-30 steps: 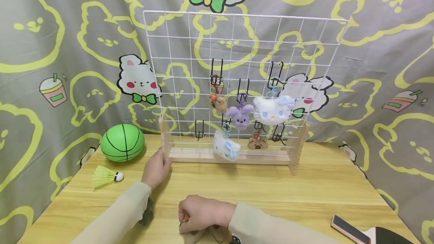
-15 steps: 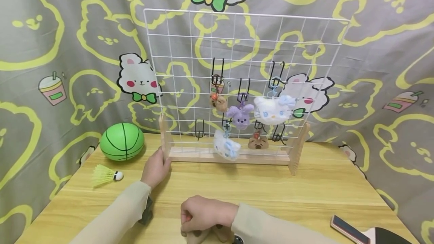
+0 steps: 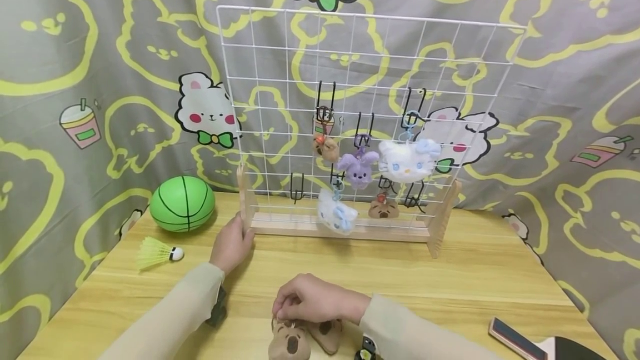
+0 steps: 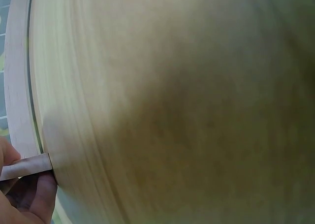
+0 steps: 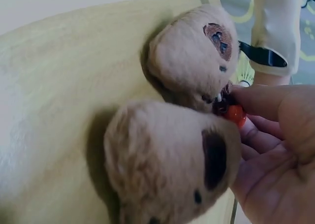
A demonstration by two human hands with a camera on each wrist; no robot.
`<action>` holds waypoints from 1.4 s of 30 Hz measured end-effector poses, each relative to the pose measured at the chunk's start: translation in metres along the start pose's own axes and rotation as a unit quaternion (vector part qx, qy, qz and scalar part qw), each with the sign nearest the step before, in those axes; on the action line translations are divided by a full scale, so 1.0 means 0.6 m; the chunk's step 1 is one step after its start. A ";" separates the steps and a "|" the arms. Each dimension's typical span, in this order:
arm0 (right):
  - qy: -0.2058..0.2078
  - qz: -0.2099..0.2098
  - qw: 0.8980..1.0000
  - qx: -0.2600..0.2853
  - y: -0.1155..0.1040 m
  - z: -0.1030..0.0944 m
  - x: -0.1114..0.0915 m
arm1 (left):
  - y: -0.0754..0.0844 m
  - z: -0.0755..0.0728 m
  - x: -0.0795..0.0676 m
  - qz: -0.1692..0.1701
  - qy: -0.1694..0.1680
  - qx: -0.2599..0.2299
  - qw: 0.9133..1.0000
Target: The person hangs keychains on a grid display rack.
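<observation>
My left hand grips the left wooden foot of a white wire grid rack; in the left wrist view, thumb and fingers lie on either side of the wooden foot. At the front of the table, my right hand pinches the cord and ring of a brown plush keychain. An orange bead shows at the fingertips. A second brown plush keychain lies under the hand, close beside the first. The right wrist view shows both plush heads near the table, one with a dark oval nose.
Black hooks on the rack carry a purple plush, two white cat plushes and brown plushes; one bare hook is at left. A green ball and yellow shuttlecock stand left, a black-and-white object front right.
My right hand has moved slightly up and to the right, and more of the two brown plush keychains shows below it. The left hand stays on the rack's foot. The head view has shifted slightly.
</observation>
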State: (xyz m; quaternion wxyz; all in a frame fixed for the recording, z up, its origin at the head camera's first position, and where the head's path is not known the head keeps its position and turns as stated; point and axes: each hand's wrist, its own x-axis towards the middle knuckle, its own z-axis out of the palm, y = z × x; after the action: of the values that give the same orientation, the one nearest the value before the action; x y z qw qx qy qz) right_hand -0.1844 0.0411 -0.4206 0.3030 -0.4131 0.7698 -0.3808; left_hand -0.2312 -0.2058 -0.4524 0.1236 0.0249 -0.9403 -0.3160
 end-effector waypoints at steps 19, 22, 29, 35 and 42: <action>0.104 -0.011 0.979 0.175 0.025 -0.024 -0.017 | 0.001 -0.001 0.003 -0.001 0.002 0.002 1.000; 0.121 -0.020 0.974 0.191 0.027 -0.027 -0.017 | 0.002 -0.001 0.002 0.001 0.003 0.003 1.000; 0.156 -0.054 0.962 0.219 0.021 -0.041 -0.013 | 0.001 0.001 0.001 0.000 0.002 0.001 1.000; 0.187 -0.081 0.947 0.248 0.015 -0.060 -0.003 | -0.001 0.004 0.002 0.002 0.004 -0.001 1.000; 0.268 -0.087 0.928 0.246 -0.004 -0.081 0.014 | -0.001 0.002 0.000 0.011 0.014 -0.002 1.000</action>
State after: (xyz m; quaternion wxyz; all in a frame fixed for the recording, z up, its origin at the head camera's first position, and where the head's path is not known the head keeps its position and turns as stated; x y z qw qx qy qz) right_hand -0.2256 0.0491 -0.3942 0.1431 -0.2741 0.6655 -0.6793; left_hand -0.2316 -0.2056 -0.4533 0.1404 0.0193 -0.9381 -0.3161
